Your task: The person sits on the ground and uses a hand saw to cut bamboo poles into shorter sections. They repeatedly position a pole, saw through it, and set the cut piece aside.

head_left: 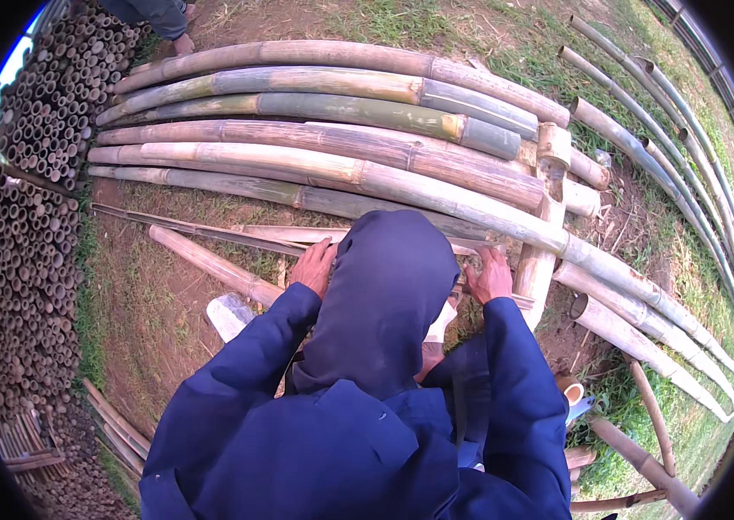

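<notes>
Far left, hollow bamboo tubes [37,95] form a rough, round-ended stack. The left hand [312,265], fingers partly bent, is at a pale, flat split strip [276,232] below long jointed poles [297,162]; whether it grips is hidden. The step seems to be positioning that strip; next probably calls for steadying both sides. The right hand's [490,274] fingers curl loosely, hold unclear, beside a thick crosswise log [531,282].

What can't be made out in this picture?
Head view: what lies between left hand and right hand, mostly hidden by the dark hood.
Head view: co-worker's body, mostly cut off by the top edge.
Head view: bamboo stack, cut off at left by the fisheye rim.
</notes>
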The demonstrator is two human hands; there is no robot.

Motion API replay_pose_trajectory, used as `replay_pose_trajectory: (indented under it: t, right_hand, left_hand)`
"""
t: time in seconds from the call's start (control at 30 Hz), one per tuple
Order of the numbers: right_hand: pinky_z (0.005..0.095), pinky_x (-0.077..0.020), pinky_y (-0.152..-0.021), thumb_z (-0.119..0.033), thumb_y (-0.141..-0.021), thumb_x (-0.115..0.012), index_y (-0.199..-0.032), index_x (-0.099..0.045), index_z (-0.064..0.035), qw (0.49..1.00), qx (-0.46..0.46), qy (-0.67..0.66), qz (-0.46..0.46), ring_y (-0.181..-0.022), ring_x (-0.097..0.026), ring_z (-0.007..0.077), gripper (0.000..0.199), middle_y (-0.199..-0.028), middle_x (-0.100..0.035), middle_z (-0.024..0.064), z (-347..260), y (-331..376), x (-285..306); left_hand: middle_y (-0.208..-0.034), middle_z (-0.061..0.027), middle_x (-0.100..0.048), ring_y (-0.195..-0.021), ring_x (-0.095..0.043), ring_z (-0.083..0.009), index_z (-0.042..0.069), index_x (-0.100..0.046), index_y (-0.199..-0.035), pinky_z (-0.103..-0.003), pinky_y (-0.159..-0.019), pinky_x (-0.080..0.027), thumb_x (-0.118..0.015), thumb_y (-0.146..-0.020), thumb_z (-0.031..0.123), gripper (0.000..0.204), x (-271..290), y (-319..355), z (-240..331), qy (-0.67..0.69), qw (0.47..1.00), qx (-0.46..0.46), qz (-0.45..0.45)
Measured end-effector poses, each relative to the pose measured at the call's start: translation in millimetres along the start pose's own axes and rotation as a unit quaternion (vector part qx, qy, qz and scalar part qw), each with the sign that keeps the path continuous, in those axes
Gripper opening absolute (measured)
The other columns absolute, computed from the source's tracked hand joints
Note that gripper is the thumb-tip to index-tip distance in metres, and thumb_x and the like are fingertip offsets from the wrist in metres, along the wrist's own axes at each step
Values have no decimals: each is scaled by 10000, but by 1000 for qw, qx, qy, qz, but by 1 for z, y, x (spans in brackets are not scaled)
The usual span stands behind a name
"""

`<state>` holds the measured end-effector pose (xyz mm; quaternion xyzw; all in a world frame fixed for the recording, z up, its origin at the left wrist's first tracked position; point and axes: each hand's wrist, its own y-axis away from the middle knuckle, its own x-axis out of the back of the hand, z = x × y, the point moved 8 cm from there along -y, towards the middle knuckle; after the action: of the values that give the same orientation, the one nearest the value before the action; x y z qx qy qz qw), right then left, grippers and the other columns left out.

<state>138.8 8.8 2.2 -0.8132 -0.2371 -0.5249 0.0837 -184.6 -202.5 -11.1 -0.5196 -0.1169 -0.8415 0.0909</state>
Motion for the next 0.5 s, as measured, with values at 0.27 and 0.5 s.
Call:
replay_pose_trajectory:
  t: [0.27,0.5]
  right_hand:
    - [517,-377,-1124,-254,-828,-746,-1407,-518,-65,979,-4,186,-85,-1369,-481,366,650,-1450,-512,186,-22,-27,-19]
    - [521,-433,-961,-212,-868,-676,-1157,-633,-82,952,78,292,-50,-1128,-605,337,320,-1157,-642,141,-3,-26,-39]
  left_hand:
    - [-1312,-119,-613,-1308,-521,-292,94,-599,-1294,-429,-1100,-371,-570,-906,270,427,-29,-16,-25,-102,992,-53,48]
    - [-1065,-89,-670,-1112,-632,-279,133,-653,-1171,-422,-977,-445,-698,-817,328,407,-40,-10,-25,-110,992,-30,-59]
